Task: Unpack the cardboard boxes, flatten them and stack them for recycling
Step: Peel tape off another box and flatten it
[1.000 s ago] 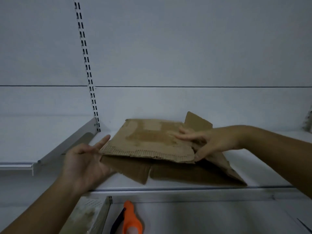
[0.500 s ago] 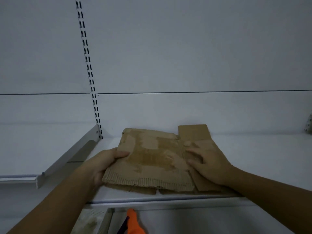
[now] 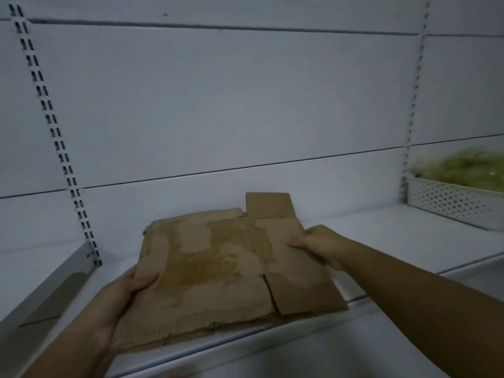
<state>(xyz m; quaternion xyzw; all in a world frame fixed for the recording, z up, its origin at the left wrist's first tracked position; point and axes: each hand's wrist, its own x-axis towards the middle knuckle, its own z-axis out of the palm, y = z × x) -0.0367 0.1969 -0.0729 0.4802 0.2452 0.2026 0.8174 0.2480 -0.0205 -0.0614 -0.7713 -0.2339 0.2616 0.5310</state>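
in the head view, one flattened cardboard box [image 3: 207,276] is seen on the shelf [image 3: 381,241] at its front lip, gripped at its left edge by the left hand [image 3: 120,296], thumb on top, and at its right edge by the right hand [image 3: 324,246], fingers curled round it. a slide off the lip is judged possible if either grip is loosened, and the torn flaps could be ripped further. two hands are counted, and one perforated basket [image 3: 450,203] well apart at the right.

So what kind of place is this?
Probably a shop or stockroom: white metal shelf on slotted wall uprights, a white perforated basket, and flattened brown cardboard.
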